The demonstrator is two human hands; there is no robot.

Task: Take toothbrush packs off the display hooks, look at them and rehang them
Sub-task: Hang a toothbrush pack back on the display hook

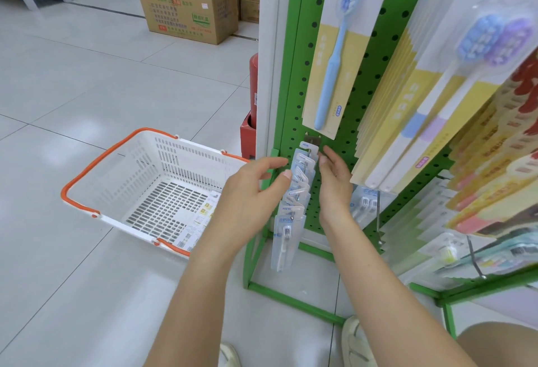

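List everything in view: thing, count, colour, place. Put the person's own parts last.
small toothbrush packs: a row, count unclear, pale blue, on a low hook of the pegboard
pegboard rack: one, green, right half of view
large single-brush pack: front one of a stack, blue brush on yellow card, upper hook
two-brush packs: a stack, blue and purple brushes, right of it
shopping basket: one, white with orange handles, on the floor at left, packs lying inside
cardboard box: one, brown, on the floor behind
shoes: two, pale, bottom edge
left hand: fingers at the small packs' left side
right hand: fingers by the hook's base
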